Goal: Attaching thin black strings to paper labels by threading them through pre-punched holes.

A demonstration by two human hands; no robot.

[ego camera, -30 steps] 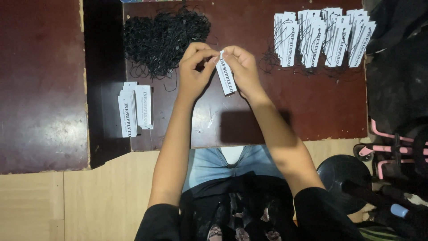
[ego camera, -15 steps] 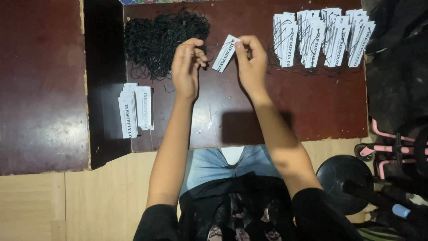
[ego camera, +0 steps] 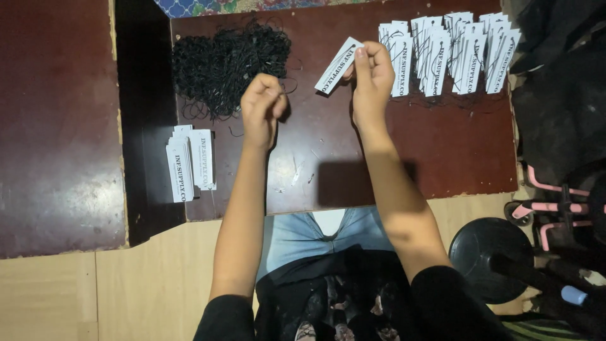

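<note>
White rectangular paper tag with dark print is up off the board, tilted, pinched at its upper end by the right hand; thumb and fingers closed on that end, rest of the tag sticks out lower-left of the fingertips. Left hand is apart from the tag, fingers bunched together near the edge of the tangled pile of thin black string loops; looks like it pinches a strand, too thin to tell for sure.

Judgement for doing this well: keep the grip at the tag's end so the hole stays clear, hold the tag steady, draw one loop free of the tangle.

Around: row of white strung tags just right of the right hand; small stack of white unstrung tags lower left; dark red-brown wooden board underneath.
</note>
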